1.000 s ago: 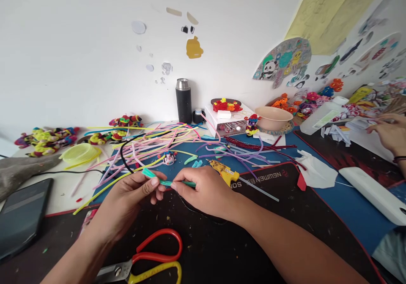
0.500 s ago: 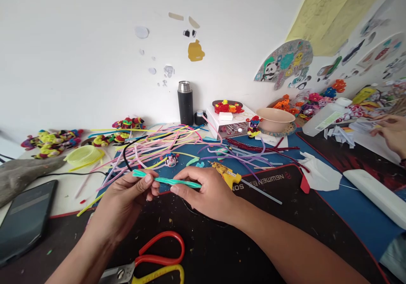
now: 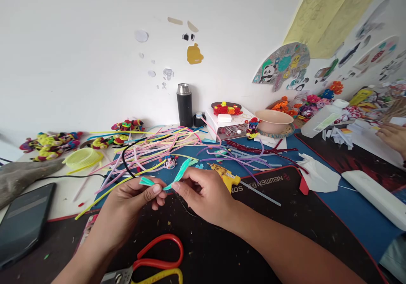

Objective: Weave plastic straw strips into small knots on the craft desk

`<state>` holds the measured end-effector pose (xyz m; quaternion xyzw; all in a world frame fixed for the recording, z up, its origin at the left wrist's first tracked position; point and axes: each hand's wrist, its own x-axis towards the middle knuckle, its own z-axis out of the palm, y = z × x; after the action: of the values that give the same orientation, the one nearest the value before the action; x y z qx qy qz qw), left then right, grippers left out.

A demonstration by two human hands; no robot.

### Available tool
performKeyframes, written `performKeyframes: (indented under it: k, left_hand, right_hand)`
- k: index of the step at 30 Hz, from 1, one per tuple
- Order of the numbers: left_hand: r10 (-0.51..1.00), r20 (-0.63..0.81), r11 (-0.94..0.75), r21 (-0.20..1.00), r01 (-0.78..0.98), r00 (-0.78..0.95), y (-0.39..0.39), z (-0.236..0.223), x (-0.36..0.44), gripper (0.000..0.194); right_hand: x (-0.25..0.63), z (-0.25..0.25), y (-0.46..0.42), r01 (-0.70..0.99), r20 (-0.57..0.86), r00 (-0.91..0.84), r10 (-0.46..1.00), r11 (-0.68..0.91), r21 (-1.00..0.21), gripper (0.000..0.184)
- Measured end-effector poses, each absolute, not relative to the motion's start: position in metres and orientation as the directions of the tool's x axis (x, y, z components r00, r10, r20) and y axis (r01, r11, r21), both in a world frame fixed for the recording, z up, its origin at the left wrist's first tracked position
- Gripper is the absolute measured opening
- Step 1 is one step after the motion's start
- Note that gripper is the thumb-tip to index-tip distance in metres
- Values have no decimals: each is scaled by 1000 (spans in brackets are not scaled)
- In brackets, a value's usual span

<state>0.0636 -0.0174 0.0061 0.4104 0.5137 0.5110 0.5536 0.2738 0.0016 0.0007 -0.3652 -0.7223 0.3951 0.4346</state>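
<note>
A short bundle of teal pipe cleaners [image 3: 181,170] is pinched in both hands above the dark mat. My left hand [image 3: 135,195] grips it near one end between thumb and fingers, with a short tuft sticking out to the left. With thumb and fingertips closed, my right hand [image 3: 203,191] holds the bundle near its middle, where it bends upward. Below my hands lie scissors [image 3: 158,258] with one red and one yellow handle. Just beyond my right hand rests a yellow glue gun [image 3: 226,176]. A small doll-like head [image 3: 170,161] lies behind the bundle.
Pink and yellow pipe cleaners [image 3: 158,144] spread across the back, with purple ones [image 3: 244,163] to the right. A phone [image 3: 27,220] lies at left. A black thermos [image 3: 185,106] stands by the wall. At far right another person's hand [image 3: 393,136] is near cut paper.
The teal bundle was almost straight and is now bent, its right part pointing up. My right hand has shifted its grip closer to my left hand.
</note>
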Motion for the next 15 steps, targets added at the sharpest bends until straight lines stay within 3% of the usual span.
performKeyframes:
  k: [15]
  left_hand:
    - [976, -126, 109, 989, 101, 179, -24, 6, 70, 29]
  right_hand:
    - [270, -2, -4, 169, 210, -444, 871, 311, -935, 22]
